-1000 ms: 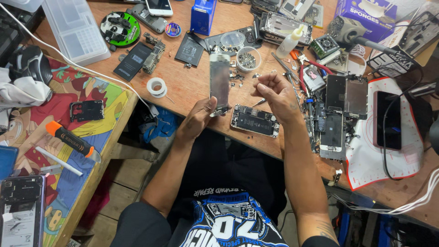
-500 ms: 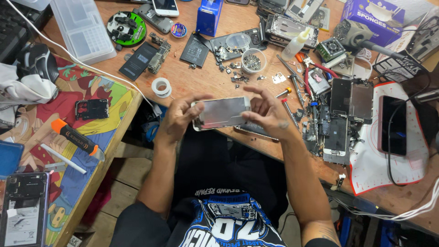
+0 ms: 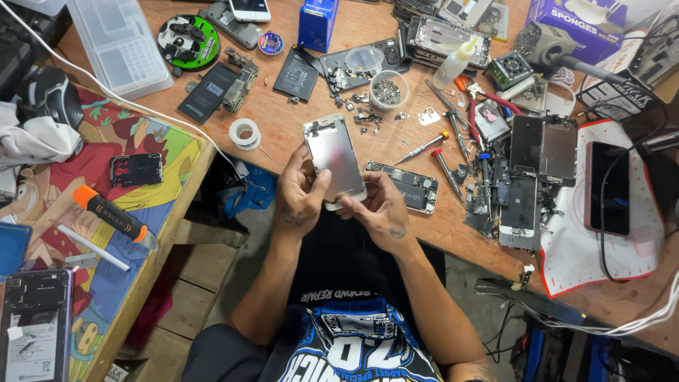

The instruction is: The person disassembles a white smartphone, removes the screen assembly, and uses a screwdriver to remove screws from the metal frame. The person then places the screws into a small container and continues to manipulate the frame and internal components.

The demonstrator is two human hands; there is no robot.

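Both my hands hold a silver phone screen panel upright over the edge of the wooden workbench, its metal back plate facing me. My left hand grips its lower left side with the thumb on the plate. My right hand holds the bottom right corner. Just behind the panel, an opened phone body lies flat on the bench with its insides showing. Two small screwdrivers lie beside it.
A small round dish of screws, a roll of tape, batteries, boards and several dismantled phones crowd the bench. A clear parts box is at the far left. A colourful side table holds an orange-handled tool.
One second ago the panel stood upright in my left hand; half a second ago both hands held it sideways; now it stands upright again, nearer my body, gripped at the bottom.
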